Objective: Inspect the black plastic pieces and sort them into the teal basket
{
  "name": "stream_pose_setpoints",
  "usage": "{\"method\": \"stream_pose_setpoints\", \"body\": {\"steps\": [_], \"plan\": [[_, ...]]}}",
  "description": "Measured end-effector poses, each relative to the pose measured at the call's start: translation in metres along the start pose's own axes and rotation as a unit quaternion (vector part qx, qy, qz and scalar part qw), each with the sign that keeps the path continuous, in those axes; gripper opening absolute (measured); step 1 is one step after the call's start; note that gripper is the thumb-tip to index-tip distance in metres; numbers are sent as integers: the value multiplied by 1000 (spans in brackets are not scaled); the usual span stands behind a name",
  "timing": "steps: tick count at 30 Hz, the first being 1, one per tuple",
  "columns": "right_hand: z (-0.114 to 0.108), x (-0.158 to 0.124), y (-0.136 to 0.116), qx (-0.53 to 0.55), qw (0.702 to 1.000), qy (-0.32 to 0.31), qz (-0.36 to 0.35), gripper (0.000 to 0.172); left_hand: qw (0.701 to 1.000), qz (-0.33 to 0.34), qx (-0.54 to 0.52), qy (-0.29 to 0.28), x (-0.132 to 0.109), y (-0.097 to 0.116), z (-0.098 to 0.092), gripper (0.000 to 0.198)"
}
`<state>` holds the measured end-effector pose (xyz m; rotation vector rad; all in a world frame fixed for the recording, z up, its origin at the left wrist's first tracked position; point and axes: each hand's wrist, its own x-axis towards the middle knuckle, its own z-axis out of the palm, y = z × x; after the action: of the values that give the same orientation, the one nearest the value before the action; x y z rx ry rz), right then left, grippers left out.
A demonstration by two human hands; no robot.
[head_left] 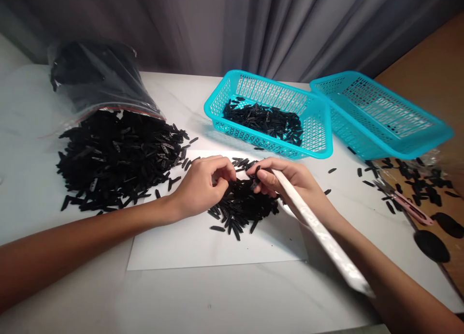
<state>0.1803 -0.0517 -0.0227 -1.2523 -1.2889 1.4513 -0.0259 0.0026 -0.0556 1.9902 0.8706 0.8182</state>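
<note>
On a sheet of white paper (166, 247) lies a pile of small, slim black pieces (235, 210), some showing tiny holes. My left hand (203, 186) is closed in a pinch at the pile's upper left; whatever is between its fingertips is hidden. Facing it, my right hand (290, 177) grips a long white stick (319, 235), which slants down to the right over the forearm. One small black piece (256, 174) is also pinched between that hand's thumb and fingers, just above the pile.
A larger heap of black pieces (116, 160) spills from a clear plastic bag (105, 78) at left. Behind, one turquoise basket (268, 143) holds black pieces; another basket (384, 131) stands right. Pink-handled scissors (413, 207), black ovals (431, 245) and scattered pieces lie at right.
</note>
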Motion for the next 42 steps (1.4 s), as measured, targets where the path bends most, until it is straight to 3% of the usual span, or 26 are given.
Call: {"method": "stream_pose_setpoints", "body": {"steps": [5,12,25,31,42], "plan": [[5,0,2,171,982,7,76,15,1000,5,-29,-2,0,6,-2,20],[11,-2,-3,233,964,-33,124,14,997,51,-57,-33,-2,11,-5,7],[10,-4,4,118,990,12,72,14,998,29,-34,36,-2,10,-1,4],[9,-4,3,144,986,3,88,24,998,28,-38,47,-2,10,-2,6],[12,-5,-3,142,983,9,116,14,997,35,-57,43,-2,11,-2,3]]}}
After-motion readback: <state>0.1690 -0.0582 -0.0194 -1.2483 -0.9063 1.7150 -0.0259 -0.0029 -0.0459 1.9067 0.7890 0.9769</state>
